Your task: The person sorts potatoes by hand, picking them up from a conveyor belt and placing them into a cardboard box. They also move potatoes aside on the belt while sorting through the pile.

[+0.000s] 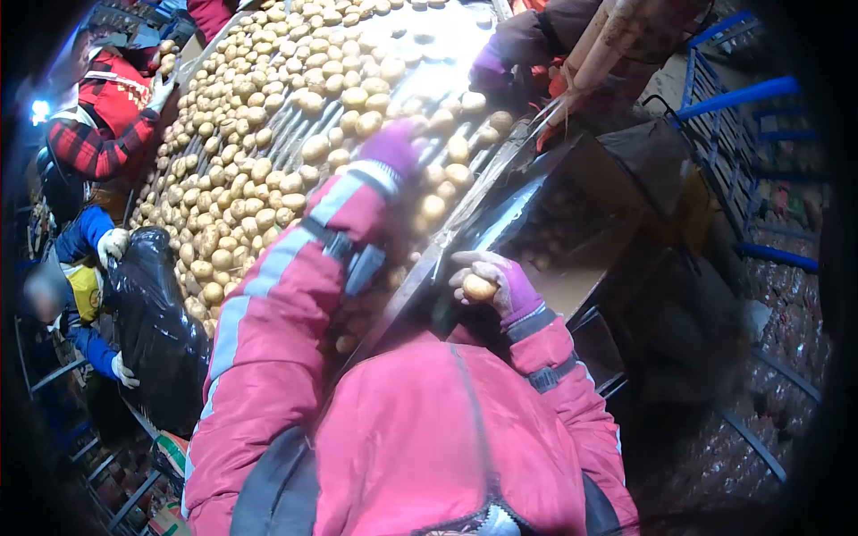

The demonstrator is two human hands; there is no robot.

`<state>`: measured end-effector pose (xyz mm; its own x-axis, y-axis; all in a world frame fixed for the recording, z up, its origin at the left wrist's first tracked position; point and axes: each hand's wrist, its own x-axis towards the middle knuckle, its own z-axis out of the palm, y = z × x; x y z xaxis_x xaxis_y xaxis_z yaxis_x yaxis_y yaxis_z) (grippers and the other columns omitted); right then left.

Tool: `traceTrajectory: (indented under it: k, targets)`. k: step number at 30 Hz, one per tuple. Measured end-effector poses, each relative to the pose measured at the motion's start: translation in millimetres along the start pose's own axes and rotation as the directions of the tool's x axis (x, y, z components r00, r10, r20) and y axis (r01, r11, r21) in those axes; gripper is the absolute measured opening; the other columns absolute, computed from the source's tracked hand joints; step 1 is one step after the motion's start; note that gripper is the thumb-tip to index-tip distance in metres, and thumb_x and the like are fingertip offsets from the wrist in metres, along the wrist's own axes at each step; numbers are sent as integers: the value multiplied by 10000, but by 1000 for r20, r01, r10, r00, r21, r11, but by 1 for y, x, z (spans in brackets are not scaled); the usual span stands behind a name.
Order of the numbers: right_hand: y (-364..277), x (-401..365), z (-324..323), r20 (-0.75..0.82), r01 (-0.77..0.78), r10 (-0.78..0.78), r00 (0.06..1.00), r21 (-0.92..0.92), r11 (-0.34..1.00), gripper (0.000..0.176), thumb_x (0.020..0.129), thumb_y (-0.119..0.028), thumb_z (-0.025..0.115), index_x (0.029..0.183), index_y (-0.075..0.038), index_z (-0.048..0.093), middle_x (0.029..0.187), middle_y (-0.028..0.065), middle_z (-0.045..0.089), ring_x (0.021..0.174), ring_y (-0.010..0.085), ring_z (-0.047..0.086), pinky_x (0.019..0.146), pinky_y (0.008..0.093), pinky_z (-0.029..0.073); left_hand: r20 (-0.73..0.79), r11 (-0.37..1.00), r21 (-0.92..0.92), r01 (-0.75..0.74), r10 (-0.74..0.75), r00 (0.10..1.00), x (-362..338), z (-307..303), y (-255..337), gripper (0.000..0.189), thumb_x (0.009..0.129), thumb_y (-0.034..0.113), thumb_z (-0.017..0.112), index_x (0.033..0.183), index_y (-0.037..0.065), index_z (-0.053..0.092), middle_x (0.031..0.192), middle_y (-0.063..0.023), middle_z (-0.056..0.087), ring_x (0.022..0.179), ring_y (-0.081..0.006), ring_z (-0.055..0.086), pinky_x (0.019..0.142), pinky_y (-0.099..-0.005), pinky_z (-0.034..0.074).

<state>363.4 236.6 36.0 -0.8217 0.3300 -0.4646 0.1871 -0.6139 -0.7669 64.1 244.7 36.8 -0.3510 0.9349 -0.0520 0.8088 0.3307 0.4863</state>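
Pink padded jacket sleeves (pixel 268 286) fill the foreground. The purple-gloved right hand (pixel 500 284) is closed around a small yellow potato (pixel 479 288), beside the shiny metal conveyor belt (pixel 442 76). The left hand (pixel 393 147) is stretched over the belt's loose potatoes (pixel 259 170); it is blurred and its grip is unclear.

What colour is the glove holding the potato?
Purple: the glove on the right hand that grips the potato, seen best in the head view.

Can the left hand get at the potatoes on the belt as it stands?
Probably yes. The left hand, blurred, is stretched right over the potatoes on the belt, with nothing visible between. The right hand holds one potato.
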Motion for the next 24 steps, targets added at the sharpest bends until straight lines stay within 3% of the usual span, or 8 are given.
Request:
traceTrajectory:
  k: [8, 11, 17, 18, 19, 20, 22, 24]
  targets:
    - [31, -20, -20, -145, 76, -72, 987, 26, 997, 452, 934, -193, 585, 1276, 99, 546, 957, 183, 674, 754, 256, 679, 679, 336, 580, 63, 972, 209, 109, -125, 990, 50, 42, -19, 298, 836, 237, 644, 1119, 142, 631, 1125, -172, 643, 1065, -361, 636, 918, -477, 511]
    - [13, -10, -8, -175, -86, 145, 974, 310, 947, 502, 956, -261, 564, 1315, 89, 527, 980, 193, 678, 718, 246, 680, 632, 330, 577, 81, 978, 183, 100, -117, 990, 33, 36, -34, 312, 835, 249, 641, 1126, 137, 646, 1152, -183, 636, 1059, -372, 639, 914, -478, 515]
    - [19, 25, -5, 21, 141, -139, 990, -152, 978, 558, 994, -335, 517, 1387, 59, 466, 1092, 184, 667, 699, 219, 675, 592, 321, 566, 212, 732, -525, 435, -383, 899, -57, 14, -12, 445, 848, 363, 672, 1199, 90, 673, 1129, -197, 678, 1049, -347, 655, 892, -406, 539]
    - [17, 30, 2, 61, 172, -165, 984, -148, 974, 546, 1000, -341, 511, 1376, 52, 469, 1105, 175, 665, 711, 213, 675, 590, 321, 566, 31, 960, -277, -34, 44, 999, -78, 16, -12, 447, 858, 359, 675, 1202, 73, 667, 1137, -188, 668, 1060, -325, 645, 896, -395, 531]
    - [15, 35, 8, 101, 203, -190, 977, -141, 969, 534, 1006, -348, 505, 1365, 45, 472, 1119, 165, 662, 723, 207, 674, 588, 320, 566, 5, 868, 55, -493, 494, 870, -101, 18, -10, 450, 869, 354, 679, 1205, 55, 660, 1145, -178, 657, 1071, -304, 634, 900, -384, 523]
    - [15, 43, 15, 166, 316, -287, 943, -182, 931, 504, 1008, -343, 505, 1341, 35, 490, 1115, 158, 662, 741, 203, 674, 594, 322, 568, 62, 942, -206, -264, 282, 958, -125, 6, 19, 431, 875, 321, 682, 1212, 54, 656, 1159, -180, 647, 1091, -290, 622, 908, -373, 512]
    - [27, 48, 17, 137, -92, 47, 989, 339, 936, 399, 1001, -334, 526, 1240, -16, 555, 1081, 126, 664, 879, 191, 667, 651, 326, 575, 240, 844, -503, 187, -71, 968, -154, -7, 49, 418, 888, 234, 677, 1255, 39, 630, 1162, -179, 640, 1112, -267, 604, 931, -339, 485]
    - [0, 36, 16, 247, 108, -68, 967, -153, 982, 406, 988, -331, 552, 1256, -26, 562, 1084, 121, 659, 937, 200, 655, 688, 318, 573, 125, 842, -516, 159, -110, 986, -177, -12, 23, 430, 892, 237, 674, 1270, 38, 621, 1150, -160, 646, 1078, -247, 612, 905, -332, 495]
